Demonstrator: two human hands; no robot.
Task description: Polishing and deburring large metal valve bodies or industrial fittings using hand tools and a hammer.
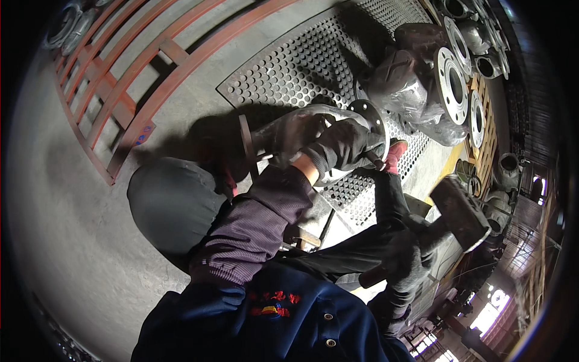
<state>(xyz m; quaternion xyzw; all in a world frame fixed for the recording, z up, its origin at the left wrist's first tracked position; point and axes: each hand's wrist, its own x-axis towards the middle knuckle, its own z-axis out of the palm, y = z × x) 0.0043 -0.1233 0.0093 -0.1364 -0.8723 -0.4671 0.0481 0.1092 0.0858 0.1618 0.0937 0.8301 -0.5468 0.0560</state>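
Observation:
My left hand (347, 145), in a dark grey glove, is closed beside the flange of a large grey metal casting (289, 130). From its fingers sticks out the end of a short metal rod (375, 160), near the flange; the rest of it is hidden. The casting lies on its side, and its round flange (374, 117) has bolt holes. At the right my gloved right hand (411, 259) is wrapped round a hammer (461, 212). The heavy block head is raised, apart from the casting.
Under the casting lies a perforated metal plate (283, 69). A red steel frame (145, 90) rests on the floor at far left. Several flanged castings (452, 84) stand at far right, some wrapped in film. My red shoe (395, 155) is beside the casting's flange.

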